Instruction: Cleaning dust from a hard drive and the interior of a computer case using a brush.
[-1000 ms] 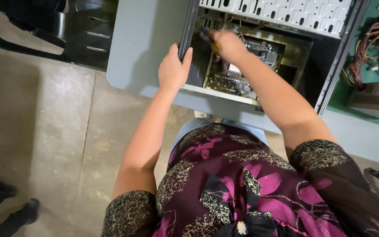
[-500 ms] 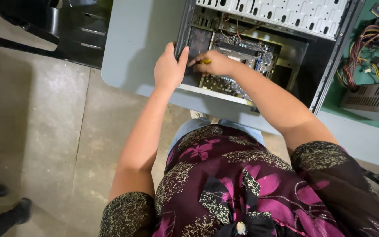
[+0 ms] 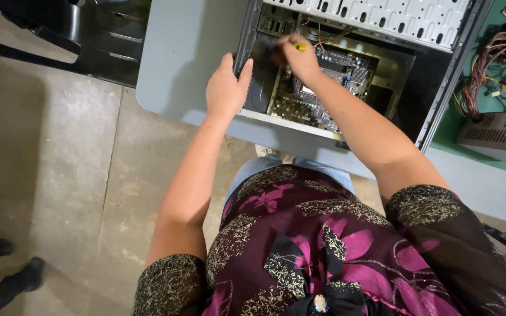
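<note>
Case [image 3: 382,23], open, lies on our grey table [image 3: 188,64], its near edge close to the table's rim. Our left hand [image 3: 226,88] wraps the case's left wall. Our right hand [image 3: 300,55] is closed around a yellow-handled tool [image 3: 301,47] over the board [image 3: 317,88], with little room between the walls. Since half a second ago, the right hand has moved deeper in.

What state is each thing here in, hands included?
Computer case: lying on its side, side panel off, open.
Motherboard: mounted inside, exposed.
Left hand: gripping the case's edge.
Right hand: inside the case, closed on a yellow-handled tool.
Power supply: out on the green bench.
</note>
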